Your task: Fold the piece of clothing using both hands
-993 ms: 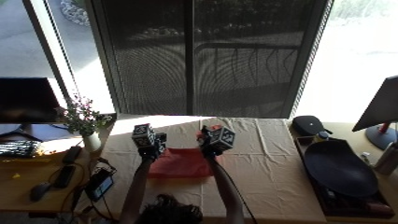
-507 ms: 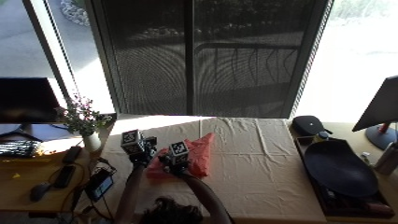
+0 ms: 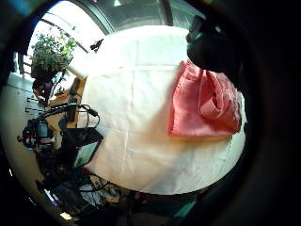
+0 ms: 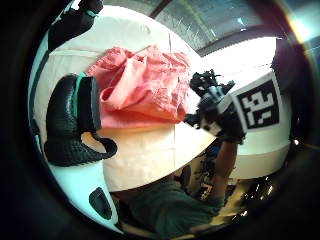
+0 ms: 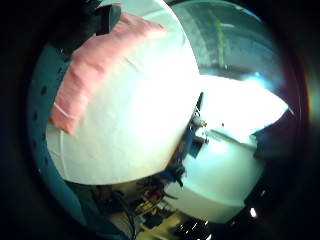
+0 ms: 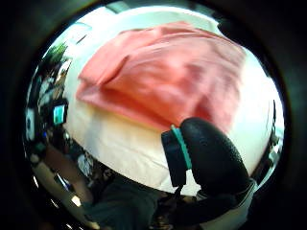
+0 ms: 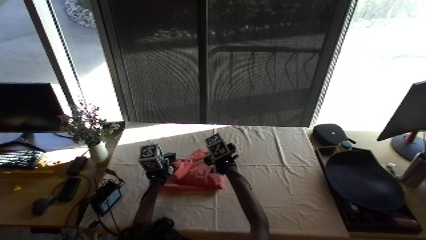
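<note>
One pink garment (image 7: 193, 175), bunched and part-folded, on the cream tablecloth (image 7: 286, 175) near the table's left end. Two gloved hands: left hand (image 7: 158, 167) at its left edge, right hand (image 7: 221, 159) at its right; finger positions indiscernible.

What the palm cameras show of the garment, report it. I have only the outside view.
Observer: The red garment has a bunched pocket of cloth in its top layer, toward one end.
Operator: Give me its long edge.
Observer: In the left little finger side view it runs straight and lies flat on the tablecloth.
Operator: Now the right palm's side.
Observer: In the right thumb side view the cloth lies smooth, with no bunching.
</note>
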The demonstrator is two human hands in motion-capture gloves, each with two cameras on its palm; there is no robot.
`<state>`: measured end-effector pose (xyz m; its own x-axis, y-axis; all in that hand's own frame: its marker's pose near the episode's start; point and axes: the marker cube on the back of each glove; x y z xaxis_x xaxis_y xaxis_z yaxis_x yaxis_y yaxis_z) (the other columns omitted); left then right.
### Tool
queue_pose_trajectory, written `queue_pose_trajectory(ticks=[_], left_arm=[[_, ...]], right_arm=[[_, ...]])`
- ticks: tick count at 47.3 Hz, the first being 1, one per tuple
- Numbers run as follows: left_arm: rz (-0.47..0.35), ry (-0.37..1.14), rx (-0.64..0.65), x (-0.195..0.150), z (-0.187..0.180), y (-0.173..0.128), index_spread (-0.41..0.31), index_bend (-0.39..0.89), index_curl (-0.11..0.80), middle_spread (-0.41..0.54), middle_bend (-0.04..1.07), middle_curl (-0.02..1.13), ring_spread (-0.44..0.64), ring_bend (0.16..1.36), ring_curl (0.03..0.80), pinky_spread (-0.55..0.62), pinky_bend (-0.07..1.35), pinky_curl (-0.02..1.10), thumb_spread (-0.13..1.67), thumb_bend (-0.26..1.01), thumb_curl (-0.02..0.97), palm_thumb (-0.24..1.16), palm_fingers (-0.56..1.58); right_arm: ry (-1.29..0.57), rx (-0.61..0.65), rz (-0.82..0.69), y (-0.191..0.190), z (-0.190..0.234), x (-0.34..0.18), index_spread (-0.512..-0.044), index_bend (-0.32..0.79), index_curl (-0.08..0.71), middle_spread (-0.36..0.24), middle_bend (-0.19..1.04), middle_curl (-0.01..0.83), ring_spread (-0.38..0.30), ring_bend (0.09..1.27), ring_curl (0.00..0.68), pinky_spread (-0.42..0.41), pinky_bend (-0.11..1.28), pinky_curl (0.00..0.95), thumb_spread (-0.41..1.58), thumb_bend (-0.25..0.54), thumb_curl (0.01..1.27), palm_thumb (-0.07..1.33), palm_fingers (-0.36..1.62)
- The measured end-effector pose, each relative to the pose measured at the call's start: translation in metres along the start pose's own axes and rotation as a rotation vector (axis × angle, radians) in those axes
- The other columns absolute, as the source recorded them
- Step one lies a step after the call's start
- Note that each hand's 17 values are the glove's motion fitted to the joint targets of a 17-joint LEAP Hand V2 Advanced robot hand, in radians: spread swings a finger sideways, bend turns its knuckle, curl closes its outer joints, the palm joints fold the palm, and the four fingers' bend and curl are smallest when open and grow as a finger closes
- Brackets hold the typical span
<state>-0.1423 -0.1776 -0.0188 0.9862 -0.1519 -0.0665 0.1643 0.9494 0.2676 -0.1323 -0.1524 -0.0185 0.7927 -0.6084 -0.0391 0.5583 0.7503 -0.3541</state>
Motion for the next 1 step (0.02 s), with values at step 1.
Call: queue_pose_trajectory(ticks=[1], left_arm=[[0.000,-0.023,0.031,0.0012,-0.0123,0.0024,-0.166,0.14,0.328,-0.129,0.18,0.40,0.02,0.39,0.337,0.06,0.42,0.38,1.45,0.02,0.327,0.62,0.65]], right_arm=[[0.034,-0.032,0.079,0.0056,-0.0004,0.0083,-0.346,0.15,0.282,-0.154,0.18,0.344,0.028,0.27,0.305,0.104,0.58,0.329,1.21,-0.032,0.40,0.49,0.34]])
